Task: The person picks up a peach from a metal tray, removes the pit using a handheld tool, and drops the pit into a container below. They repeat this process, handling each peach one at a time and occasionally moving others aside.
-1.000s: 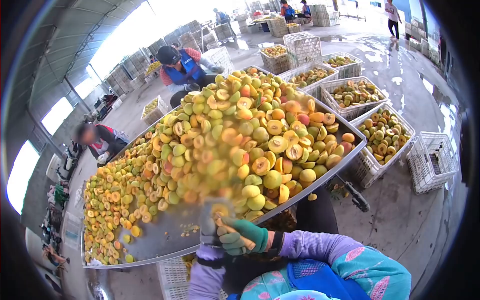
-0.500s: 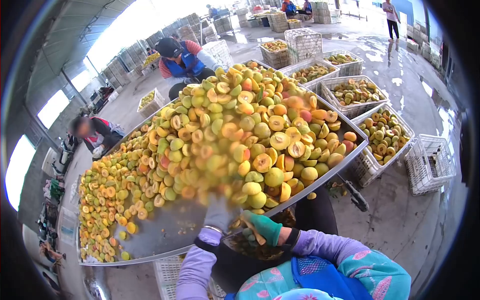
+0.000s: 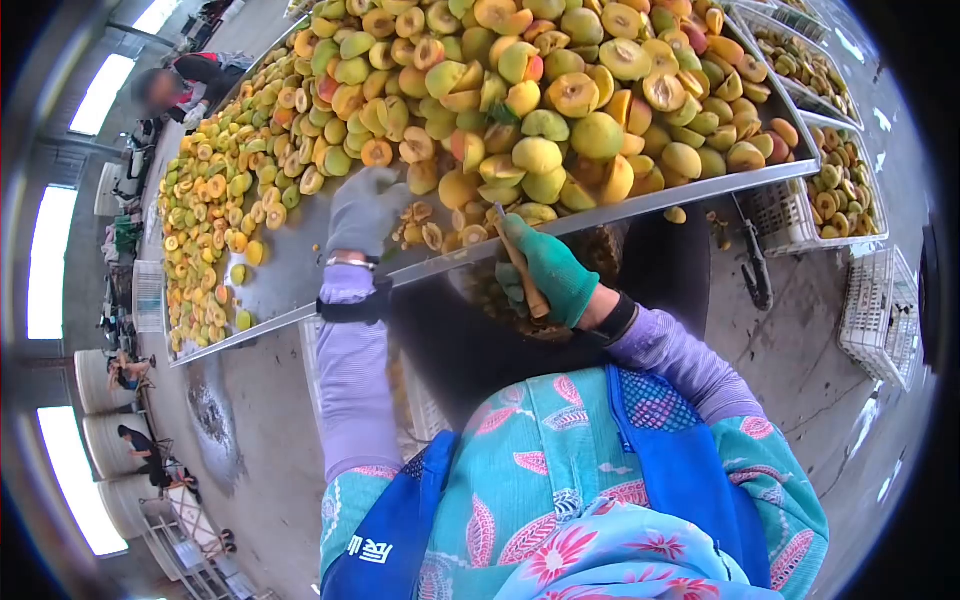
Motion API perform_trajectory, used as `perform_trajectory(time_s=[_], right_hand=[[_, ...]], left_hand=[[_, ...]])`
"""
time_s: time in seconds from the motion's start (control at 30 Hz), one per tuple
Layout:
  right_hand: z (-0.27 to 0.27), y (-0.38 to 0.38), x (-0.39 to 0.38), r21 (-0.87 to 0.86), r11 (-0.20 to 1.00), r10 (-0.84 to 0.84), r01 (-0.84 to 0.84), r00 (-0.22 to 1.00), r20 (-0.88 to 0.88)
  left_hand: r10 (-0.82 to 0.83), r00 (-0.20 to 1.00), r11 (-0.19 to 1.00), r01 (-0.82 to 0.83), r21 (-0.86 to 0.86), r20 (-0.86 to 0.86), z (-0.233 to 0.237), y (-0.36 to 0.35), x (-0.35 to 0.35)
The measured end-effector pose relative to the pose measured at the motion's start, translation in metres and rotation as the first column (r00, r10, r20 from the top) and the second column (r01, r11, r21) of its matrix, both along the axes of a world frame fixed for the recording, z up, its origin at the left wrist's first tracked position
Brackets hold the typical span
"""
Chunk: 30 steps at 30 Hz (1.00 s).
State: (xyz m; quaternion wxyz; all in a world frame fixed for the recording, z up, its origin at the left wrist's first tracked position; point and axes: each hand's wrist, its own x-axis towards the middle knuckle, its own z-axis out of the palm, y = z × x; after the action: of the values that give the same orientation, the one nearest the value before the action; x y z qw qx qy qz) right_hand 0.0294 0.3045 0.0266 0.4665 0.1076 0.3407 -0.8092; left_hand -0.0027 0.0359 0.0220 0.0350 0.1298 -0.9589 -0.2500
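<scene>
grey-gloved left hand (image 3: 365, 212) is at halved yellow-green fruit (image 3: 450, 100), its grip undeterminable; green-gloved right hand (image 3: 550, 272) holds slender wooden-handled tool (image 3: 524, 266). apparent step: selecting; next move calls for secure hold.

One gloved left hand (image 3: 366, 212), one gloved right hand (image 3: 555, 268), one wooden-handled tool (image 3: 522, 262) and one metal tabletop (image 3: 292, 255) are seen with pieces of fruit (image 3: 575, 94) too numerous to count. At least two fruit-filled crates (image 3: 782, 215) and one further white crate (image 3: 882, 318) stand at right, with four bright openings (image 3: 52, 255) and at least two other people (image 3: 203, 72) at left.
</scene>
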Motion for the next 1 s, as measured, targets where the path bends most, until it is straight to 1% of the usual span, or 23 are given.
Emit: perform_trajectory(time_s=[0.03, 0.07, 0.1, 0.2, 0.23, 0.27, 0.3, 0.33, 0.37, 0.43, 0.5, 0.53, 0.57, 0.6, 0.63, 0.67, 0.7, 0.73, 0.8, 0.83, 0.93, 0.97, 1.0], right_hand=[[-0.018, -0.001, -0.003, 0.008, 1.0, 0.016, -0.016, 0.999, -0.043], [-0.029, -0.001, -0.004, 0.017, 0.999, 0.035, -0.033, 0.996, -0.087], [-0.028, 0.0, -0.003, 0.036, 0.998, 0.05, -0.046, 0.991, -0.122], [-0.018, 0.002, -0.004, 0.097, 0.994, 0.068, -0.046, 0.969, -0.238], [-0.015, 0.003, -0.005, 0.125, 0.992, 0.061, -0.026, 0.958, -0.282], [-0.015, 0.002, -0.007, 0.151, 0.989, 0.057, -0.008, 0.945, -0.323], [-0.018, -0.002, -0.01, 0.186, 0.981, 0.034, 0.058, 0.889, -0.458], [-0.024, -0.01, -0.013, 0.21, 0.97, 0.021, 0.125, 0.815, -0.579], [-0.03, -0.017, -0.014, 0.23, 0.955, 0.023, 0.186, 0.73, -0.683], [-0.037, -0.029, -0.021, 0.372, 0.906, 0.217, 0.201, 0.533, -0.818], [-0.036, -0.039, -0.024, 0.483, 0.834, 0.397, 0.268, 0.318, -0.861], [-0.031, -0.038, -0.024, 0.524, 0.824, 0.433, 0.217, 0.354, -0.829], [-0.033, -0.04, -0.023, 0.518, 0.828, 0.423, 0.214, 0.368, -0.828], [-0.037, -0.042, -0.022, 0.514, 0.831, 0.412, 0.213, 0.384, -0.826], [-0.039, -0.043, -0.021, 0.51, 0.833, 0.4, 0.214, 0.402, -0.823], [-0.038, -0.043, -0.019, 0.519, 0.826, 0.405, 0.221, 0.409, -0.818], [-0.035, -0.042, -0.018, 0.528, 0.818, 0.408, 0.228, 0.416, -0.813], [-0.032, -0.041, -0.017, 0.536, 0.811, 0.411, 0.234, 0.425, -0.806], [-0.031, -0.042, -0.016, 0.524, 0.814, 0.357, 0.249, 0.497, -0.791], [-0.031, -0.043, -0.017, 0.517, 0.817, 0.331, 0.256, 0.527, -0.783], [-0.032, -0.053, -0.027, 0.483, 0.832, 0.241, 0.272, 0.609, -0.756], [-0.031, -0.055, -0.032, 0.471, 0.84, 0.214, 0.268, 0.635, -0.743], [-0.026, -0.053, -0.038, 0.454, 0.854, 0.19, 0.255, 0.66, -0.727]], left_hand=[[-0.081, 0.995, 0.98, 0.092, -0.177, 0.065, -0.015, 0.008, -0.011], [-0.149, 0.979, 0.921, 0.189, -0.341, 0.14, -0.034, 0.014, -0.027], [-0.202, 0.954, 0.824, 0.289, -0.487, 0.224, -0.042, 0.018, -0.037], [-0.177, 0.913, 0.841, 0.334, -0.426, 0.368, -0.029, 0.015, -0.057], [-0.181, 0.954, 0.982, 0.19, -0.014, 0.24, -0.027, 0.012, -0.052], [-0.118, 0.985, 0.907, 0.055, 0.417, 0.127, -0.023, 0.008, -0.036], [-0.004, 0.998, 0.636, -0.041, 0.77, 0.056, -0.02, 0.006, -0.019], [-0.037, 0.999, 0.357, 0.043, 0.933, -0.031, -0.007, 0.016, 0.002], [-0.037, 0.993, 0.157, 0.118, 0.98, -0.114, -0.011, 0.02, 0.017], [0.065, 0.98, 0.036, 0.187, 0.982, -0.189, 0.0, 0.053, 0.044], [0.159, 0.973, -0.203, 0.201, 0.958, -0.17, 0.002, 0.074, 0.053], [0.199, 0.967, -0.319, 0.218, 0.922, -0.16, 0.001, 0.078, 0.055], [0.196, 0.939, 0.112, 0.264, 0.958, -0.282, -0.007, 0.075, 0.053], [0.137, 0.912, 0.519, 0.266, 0.812, -0.386, -0.016, 0.074, 0.047], [0.241, 0.918, 0.332, 0.227, 0.916, -0.314, -0.022, 0.075, 0.047], [0.346, 0.91, 0.126, 0.197, 0.972, -0.229, -0.022, 0.08, 0.046], [0.274, 0.912, 0.375, 0.189, 0.908, -0.304, -0.025, 0.08, 0.044], [0.184, 0.916, 0.598, 0.183, 0.78, -0.356, -0.03, 0.078, 0.043], [0.136, 0.877, 0.835, 0.149, 0.53, -0.46, -0.039, 0.083, 0.042], [0.118, 0.856, 0.918, 0.1, 0.384, -0.503, -0.043, 0.086, 0.042], [0.257, 0.844, 0.85, 0.034, 0.526, -0.471, -0.059, 0.084, 0.044], [0.303, 0.838, 0.826, 0.007, 0.564, -0.453, -0.054, 0.088, 0.047], [0.366, 0.871, 0.672, -0.004, 0.741, -0.328, -0.037, 0.094, 0.052]])
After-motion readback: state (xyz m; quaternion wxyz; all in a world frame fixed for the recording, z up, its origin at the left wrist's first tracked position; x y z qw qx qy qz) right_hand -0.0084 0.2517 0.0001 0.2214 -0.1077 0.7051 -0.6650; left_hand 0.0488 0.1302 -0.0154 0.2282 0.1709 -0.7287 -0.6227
